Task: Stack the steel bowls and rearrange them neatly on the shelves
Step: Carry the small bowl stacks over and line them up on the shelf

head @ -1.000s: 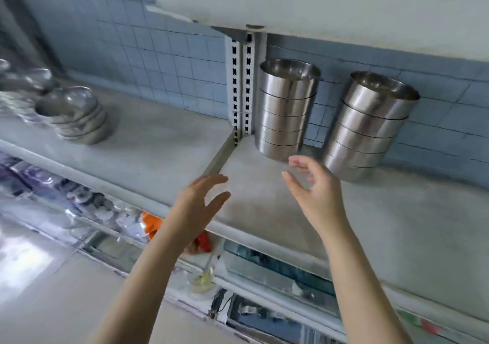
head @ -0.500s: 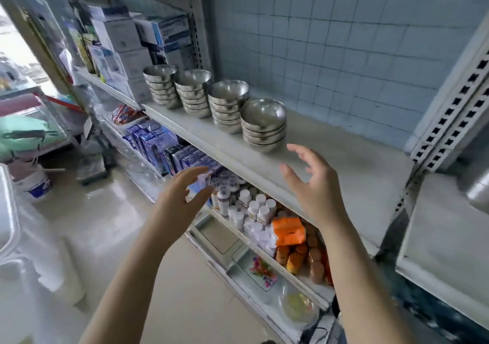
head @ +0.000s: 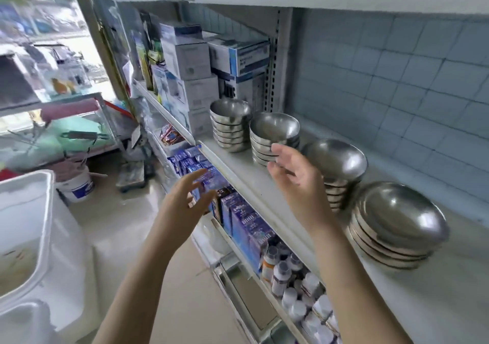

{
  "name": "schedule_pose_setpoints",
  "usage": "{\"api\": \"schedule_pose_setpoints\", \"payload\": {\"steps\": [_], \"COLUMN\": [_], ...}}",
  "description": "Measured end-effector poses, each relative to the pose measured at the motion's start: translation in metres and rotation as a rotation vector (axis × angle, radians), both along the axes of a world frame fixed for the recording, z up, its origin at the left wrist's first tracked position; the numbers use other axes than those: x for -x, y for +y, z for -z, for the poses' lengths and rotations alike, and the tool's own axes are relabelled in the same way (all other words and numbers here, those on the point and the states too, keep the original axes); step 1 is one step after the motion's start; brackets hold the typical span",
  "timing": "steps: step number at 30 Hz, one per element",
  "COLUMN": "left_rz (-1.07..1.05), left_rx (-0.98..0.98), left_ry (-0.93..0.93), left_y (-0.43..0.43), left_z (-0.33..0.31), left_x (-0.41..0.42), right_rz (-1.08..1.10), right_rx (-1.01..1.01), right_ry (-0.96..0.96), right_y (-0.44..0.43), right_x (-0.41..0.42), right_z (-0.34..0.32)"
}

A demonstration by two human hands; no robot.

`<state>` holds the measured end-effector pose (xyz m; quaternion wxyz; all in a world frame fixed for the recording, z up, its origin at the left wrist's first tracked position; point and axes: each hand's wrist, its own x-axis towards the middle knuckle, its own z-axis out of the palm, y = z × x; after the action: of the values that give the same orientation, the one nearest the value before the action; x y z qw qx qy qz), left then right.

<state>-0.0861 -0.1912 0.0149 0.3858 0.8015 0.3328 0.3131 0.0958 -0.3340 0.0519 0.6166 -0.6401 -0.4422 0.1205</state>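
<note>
Several stacks of steel bowls stand in a row on the white shelf (head: 238,170). The far stack (head: 229,124) is by the boxes, then a second stack (head: 274,134), a third stack (head: 337,166) and the nearest, widest stack (head: 397,224). My right hand (head: 297,182) hovers open over the shelf's front, fingertips just in front of the second stack, partly covering the third. My left hand (head: 185,200) hangs open in the air below the shelf edge, in front of the lower shelf. Neither hand holds anything.
White and blue cartons (head: 211,71) fill the shelf's far end behind the bowls. Below are blue boxes (head: 248,224) and small bottles (head: 291,277). A white bin (head: 31,227) stands at the left on the floor, with a bucket (head: 76,185) beyond it. A blue tiled wall (head: 397,84) backs the shelf.
My view has swung left from two tall bowl stacks to the row of stacks, which now looks much closer. Both hands stay raised, open and empty.
</note>
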Motion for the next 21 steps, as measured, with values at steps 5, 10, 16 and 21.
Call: {"api": "schedule_pose_setpoints", "payload": {"steps": [5, 10, 16, 21], "left_rz": [-0.015, 0.111, 0.431, 0.643], "left_rx": [0.106, 0.223, 0.191, 0.185], "left_ry": [0.001, -0.005, 0.010, 0.022], "left_y": [0.068, 0.145, 0.245, 0.287], "left_z": [0.023, 0.040, 0.039, 0.045], "left_x": [-0.032, -0.094, -0.160, -0.179], "right_rz": [-0.055, -0.070, 0.054, 0.228], "right_rx": [-0.020, 0.081, 0.147, 0.157], "right_ry": [0.140, 0.173, 0.178, 0.184], "right_y": [0.069, 0.115, 0.168, 0.199], "right_x": [-0.016, -0.025, -0.025, -0.013], "right_z": [0.012, 0.018, 0.010, 0.010]}}
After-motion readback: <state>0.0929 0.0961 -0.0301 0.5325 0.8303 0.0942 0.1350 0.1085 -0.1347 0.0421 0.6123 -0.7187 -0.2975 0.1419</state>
